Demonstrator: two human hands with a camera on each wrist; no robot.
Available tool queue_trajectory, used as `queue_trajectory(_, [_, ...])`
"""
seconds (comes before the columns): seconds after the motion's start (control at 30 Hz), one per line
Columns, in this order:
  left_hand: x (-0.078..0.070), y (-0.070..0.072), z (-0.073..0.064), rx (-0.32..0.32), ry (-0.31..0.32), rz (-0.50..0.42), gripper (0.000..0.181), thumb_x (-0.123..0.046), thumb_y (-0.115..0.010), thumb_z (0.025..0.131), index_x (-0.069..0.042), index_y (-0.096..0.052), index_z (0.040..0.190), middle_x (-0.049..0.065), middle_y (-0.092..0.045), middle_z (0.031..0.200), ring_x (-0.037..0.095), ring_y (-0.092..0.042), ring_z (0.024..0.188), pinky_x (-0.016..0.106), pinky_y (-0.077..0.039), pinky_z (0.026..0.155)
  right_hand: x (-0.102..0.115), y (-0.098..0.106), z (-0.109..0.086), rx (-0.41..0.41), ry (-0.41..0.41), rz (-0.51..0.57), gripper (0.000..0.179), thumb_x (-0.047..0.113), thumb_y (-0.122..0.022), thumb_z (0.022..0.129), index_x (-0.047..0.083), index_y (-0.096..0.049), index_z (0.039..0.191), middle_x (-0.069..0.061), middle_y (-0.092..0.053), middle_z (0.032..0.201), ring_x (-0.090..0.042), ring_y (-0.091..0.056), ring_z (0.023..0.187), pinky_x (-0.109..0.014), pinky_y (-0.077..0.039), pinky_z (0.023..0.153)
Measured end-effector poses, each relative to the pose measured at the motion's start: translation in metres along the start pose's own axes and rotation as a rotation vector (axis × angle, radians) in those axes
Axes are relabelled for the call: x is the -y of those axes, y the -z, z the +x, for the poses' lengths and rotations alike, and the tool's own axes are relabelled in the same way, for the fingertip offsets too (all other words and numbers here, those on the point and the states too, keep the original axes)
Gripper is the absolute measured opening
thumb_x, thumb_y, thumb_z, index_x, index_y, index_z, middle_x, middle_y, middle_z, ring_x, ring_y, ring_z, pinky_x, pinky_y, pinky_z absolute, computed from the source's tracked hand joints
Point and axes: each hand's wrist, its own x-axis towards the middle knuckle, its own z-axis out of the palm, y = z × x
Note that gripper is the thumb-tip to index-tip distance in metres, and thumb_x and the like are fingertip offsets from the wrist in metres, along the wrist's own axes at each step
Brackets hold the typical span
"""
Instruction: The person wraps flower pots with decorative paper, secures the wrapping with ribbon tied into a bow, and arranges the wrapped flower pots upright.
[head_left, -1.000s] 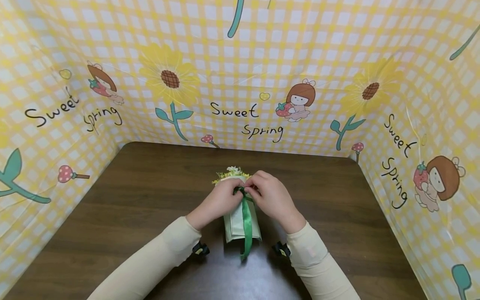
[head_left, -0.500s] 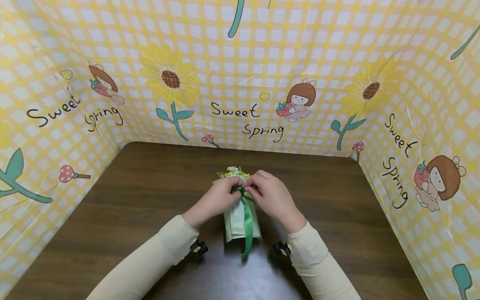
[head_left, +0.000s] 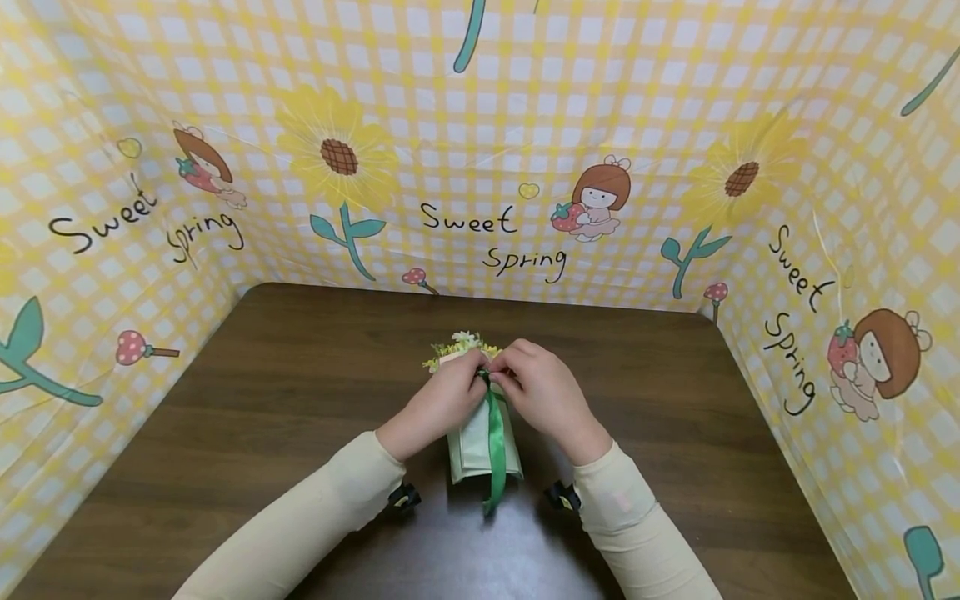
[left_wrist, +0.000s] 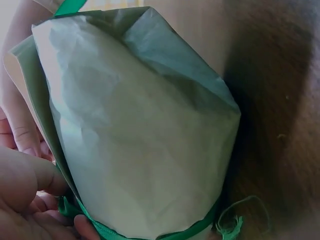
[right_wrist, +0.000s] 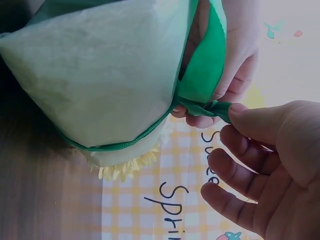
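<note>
A small bouquet wrapped in pale green paper [head_left: 469, 458] lies on the table, its white and yellow flowers [head_left: 465, 340] pointing away from me. Green ribbon [head_left: 497, 442] circles the wrap below the blooms, and one long tail trails down the front. My right hand [head_left: 551, 400] pinches a twisted end of this ribbon between thumb and forefinger; the other fingers [right_wrist: 235, 175] are loosely bent. On the opposite side my left hand [head_left: 438, 400] pinches the ribbon close to the knot. In the left wrist view the left fingertips are at the ribbon band [left_wrist: 107, 231], partly hidden by the paper.
Dark brown wooden table [head_left: 300, 400] surrounds the bouquet. A yellow checked cloth [head_left: 480, 150] with printed flowers and lettering stands around its back and sides. Black wrist devices [head_left: 405, 497] sit under both sleeves. A loose frayed thread [left_wrist: 231, 230] lies beside the ribbon.
My left hand has shifted slightly right and its thumb has moved up closer to the knot. The ribbon tail has shifted a little. The right hand holds nearly still.
</note>
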Motion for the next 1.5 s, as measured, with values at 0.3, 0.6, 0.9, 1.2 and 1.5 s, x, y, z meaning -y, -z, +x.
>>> queue_trajectory(0.3, [0.005,0.006,0.001,0.018,-0.008,-0.11,0.018,-0.007,-0.055,0.097,-0.016,-0.069,0.104,0.0,-0.067,0.098,0.015,-0.054,0.071,0.031,-0.046,0.068,0.0,0.0,0.001,0.0,0.006,-0.004,0.004,0.019,-0.073,0.097,0.016,-0.074,0.099,0.004,-0.066,0.097,-0.014,-0.064,0.086,-0.033,-0.055,0.079])
queue_trajectory(0.6, [0.011,0.026,0.004,0.182,0.007,-0.238,0.019,-0.006,-0.058,0.097,-0.008,-0.071,0.11,0.003,-0.07,0.102,0.016,-0.061,0.088,0.031,-0.05,0.077,-0.002,0.001,0.001,-0.019,0.01,-0.002,0.004,0.018,-0.075,0.095,0.016,-0.074,0.099,0.005,-0.065,0.096,-0.012,-0.063,0.084,-0.032,-0.055,0.076])
queue_trajectory(0.9, [0.015,0.032,0.003,0.188,0.083,-0.301,0.03,-0.007,-0.048,0.101,-0.009,-0.073,0.116,0.006,-0.07,0.115,0.019,-0.06,0.089,0.032,-0.05,0.074,-0.002,0.0,0.0,0.007,-0.007,0.0,0.005,0.02,-0.072,0.098,0.015,-0.074,0.099,0.005,-0.065,0.096,-0.012,-0.063,0.084,-0.032,-0.055,0.076])
queue_trajectory(1.2, [0.013,0.035,0.001,0.136,0.079,-0.307,0.019,-0.012,-0.059,0.102,-0.011,-0.076,0.109,0.004,-0.072,0.108,0.018,-0.062,0.091,0.032,-0.052,0.077,-0.001,0.001,0.0,0.0,-0.013,0.01,0.006,0.021,-0.073,0.097,0.015,-0.074,0.099,0.005,-0.065,0.096,-0.011,-0.062,0.084,-0.032,-0.054,0.076])
queue_trajectory(1.5, [0.014,0.038,-0.001,0.104,0.059,-0.333,0.009,-0.009,-0.069,0.097,-0.009,-0.074,0.104,0.004,-0.071,0.097,0.018,-0.063,0.09,0.033,-0.054,0.078,-0.001,0.0,0.0,0.017,-0.037,0.028,0.005,0.02,-0.073,0.097,0.016,-0.074,0.098,0.006,-0.064,0.096,-0.01,-0.061,0.084,-0.03,-0.054,0.076])
